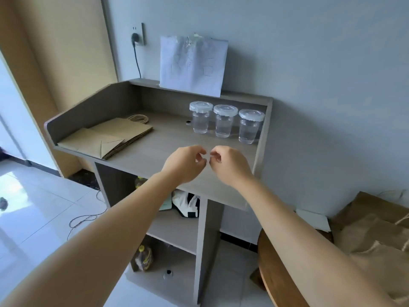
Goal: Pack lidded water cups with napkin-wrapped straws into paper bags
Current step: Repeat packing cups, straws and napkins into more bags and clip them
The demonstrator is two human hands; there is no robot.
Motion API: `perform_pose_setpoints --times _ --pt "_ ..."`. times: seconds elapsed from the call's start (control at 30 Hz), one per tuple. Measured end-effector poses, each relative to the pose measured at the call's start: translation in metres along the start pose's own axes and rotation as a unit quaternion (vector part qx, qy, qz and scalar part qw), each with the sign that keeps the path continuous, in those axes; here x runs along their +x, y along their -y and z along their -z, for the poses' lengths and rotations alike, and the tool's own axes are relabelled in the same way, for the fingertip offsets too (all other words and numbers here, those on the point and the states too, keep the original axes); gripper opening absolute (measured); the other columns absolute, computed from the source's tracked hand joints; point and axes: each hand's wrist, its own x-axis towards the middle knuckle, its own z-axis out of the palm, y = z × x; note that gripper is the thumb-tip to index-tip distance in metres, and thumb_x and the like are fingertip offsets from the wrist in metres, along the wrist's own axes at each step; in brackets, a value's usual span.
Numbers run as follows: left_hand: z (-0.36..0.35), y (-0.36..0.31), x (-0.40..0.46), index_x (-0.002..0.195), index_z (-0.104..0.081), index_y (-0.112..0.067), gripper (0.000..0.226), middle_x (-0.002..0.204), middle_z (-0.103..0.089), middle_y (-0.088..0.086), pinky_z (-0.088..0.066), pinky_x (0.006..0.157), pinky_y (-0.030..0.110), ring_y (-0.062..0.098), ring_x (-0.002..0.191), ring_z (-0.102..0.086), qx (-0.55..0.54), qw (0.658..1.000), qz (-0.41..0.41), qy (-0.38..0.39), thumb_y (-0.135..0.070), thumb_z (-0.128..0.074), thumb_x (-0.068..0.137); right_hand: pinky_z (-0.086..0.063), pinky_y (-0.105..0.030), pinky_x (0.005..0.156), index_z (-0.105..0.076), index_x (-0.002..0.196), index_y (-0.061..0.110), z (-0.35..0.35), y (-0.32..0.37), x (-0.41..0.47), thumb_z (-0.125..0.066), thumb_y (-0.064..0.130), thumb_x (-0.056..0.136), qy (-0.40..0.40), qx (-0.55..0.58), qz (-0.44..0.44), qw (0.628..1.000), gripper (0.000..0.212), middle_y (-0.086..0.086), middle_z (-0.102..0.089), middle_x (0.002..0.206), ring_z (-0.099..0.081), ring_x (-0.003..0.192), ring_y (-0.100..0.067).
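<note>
Three clear lidded cups of water stand in a row at the back right of the grey desk (155,151): the left cup (200,117), the middle cup (223,120) and the right cup (249,126). A stack of flat brown paper bags (106,138) with twine handles lies at the desk's left. My left hand (186,163) and my right hand (228,165) hover over the front middle of the desk, fingers curled, fingertips nearly touching each other. Nothing shows in either hand. No straws or napkins are in view.
A white sheet of paper (192,65) leans against the wall behind the desk. More brown paper bags (374,240) lie on a round wooden table (276,273) at the right. Shelves under the desk hold bottles and a white shoe (186,203). A cable trails on the tiled floor.
</note>
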Motion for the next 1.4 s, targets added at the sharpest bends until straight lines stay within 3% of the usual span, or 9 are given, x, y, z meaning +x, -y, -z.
perform_pose_setpoints --times 0.2,0.43,0.67,0.77,0.9,1.03,1.17,1.3,1.4 --pt "0.024 0.086 0.023 0.127 -0.055 -0.022 0.033 0.116 -0.063 -0.004 -0.044 0.08 0.027 0.019 0.101 -0.058 0.051 0.998 0.032 0.025 -0.03 -0.048 0.096 -0.047 -0.033 0.08 -0.063 0.109 0.007 -0.067 0.038 0.039 -0.047 0.015 0.093 0.038 -0.014 -0.008 0.999 0.024 -0.008 -0.065 0.105 -0.058 0.096 -0.026" --pt "0.043 0.178 0.082 0.135 -0.048 -0.021 0.047 0.131 -0.053 0.002 -0.045 0.097 0.036 0.022 0.119 -0.049 0.157 0.986 0.057 0.015 -0.037 -0.056 0.092 -0.045 -0.03 0.084 -0.06 0.119 0.01 -0.134 0.071 0.118 -0.048 0.016 0.092 0.031 0.011 0.0 0.999 0.03 -0.007 -0.063 0.113 -0.057 0.102 -0.026" --pt "0.081 0.255 0.144 0.139 -0.038 -0.022 0.072 0.139 -0.041 0.005 -0.033 0.102 0.042 0.028 0.131 -0.033 0.281 0.947 0.108 0.109 -0.053 -0.066 0.08 -0.045 -0.031 0.087 -0.06 0.118 0.011 -0.193 0.094 0.185 -0.049 0.017 0.091 0.074 0.035 -0.028 0.996 0.03 -0.008 -0.063 0.112 -0.056 0.103 -0.027" --pt "0.082 0.275 0.154 0.135 -0.042 -0.021 0.065 0.135 -0.046 0.005 -0.037 0.099 0.041 0.028 0.127 -0.04 0.274 0.946 0.105 0.135 -0.045 -0.068 0.081 -0.045 -0.031 0.088 -0.06 0.119 0.012 -0.213 0.102 0.194 -0.05 0.018 0.091 0.095 0.035 -0.043 0.994 0.03 -0.008 -0.063 0.114 -0.057 0.104 -0.028" --pt "0.088 0.295 0.163 0.114 -0.057 -0.016 0.036 0.108 -0.058 0.002 -0.044 0.072 0.03 0.024 0.099 -0.055 0.236 0.954 0.095 0.161 -0.029 -0.066 0.082 -0.047 -0.031 0.086 -0.063 0.113 0.012 -0.229 0.114 0.203 -0.052 0.019 0.09 0.09 0.059 -0.081 0.991 0.026 -0.007 -0.066 0.108 -0.059 0.1 -0.027" --pt "0.096 0.304 0.165 0.11 -0.062 -0.016 0.028 0.1 -0.059 0.001 -0.045 0.069 0.028 0.023 0.089 -0.055 0.186 0.967 0.068 0.159 -0.029 -0.063 0.085 -0.046 -0.029 0.079 -0.066 0.103 0.009 -0.244 0.131 0.203 -0.053 0.019 0.091 0.053 0.123 -0.149 0.98 0.02 -0.004 -0.063 0.089 -0.057 0.086 -0.022" --pt "0.115 0.314 0.163 0.103 -0.065 -0.015 0.03 0.093 -0.063 0.001 -0.049 0.07 0.028 0.021 0.087 -0.06 0.105 0.984 0.059 0.134 -0.037 -0.068 0.083 -0.053 -0.04 0.074 -0.062 0.087 0.006 -0.257 0.159 0.206 -0.051 0.027 0.094 0.021 0.278 -0.264 0.923 0.025 -0.008 -0.058 0.078 -0.056 0.073 -0.024" --pt "0.128 0.325 0.15 0.092 -0.065 -0.015 0.029 0.076 -0.058 -0.003 -0.046 0.059 0.023 0.014 0.071 -0.057 0.055 0.992 0.039 0.106 -0.04 -0.072 0.08 -0.054 -0.028 0.058 -0.056 0.112 0.008 -0.263 0.187 0.211 -0.051 0.041 0.094 0.049 0.429 -0.366 0.824 0.038 -0.014 -0.062 0.098 -0.062 0.077 -0.021" --pt "0.134 0.329 0.14 0.088 -0.066 -0.012 0.031 0.074 -0.058 0.0 -0.042 0.056 0.023 0.013 0.065 -0.053 0.024 0.995 0.021 0.098 -0.04 -0.074 0.078 -0.055 -0.031 0.061 -0.051 0.121 0.016 -0.267 0.199 0.214 -0.053 0.042 0.093 0.056 0.445 -0.378 0.81 0.038 -0.01 -0.056 0.113 -0.06 0.092 -0.022"
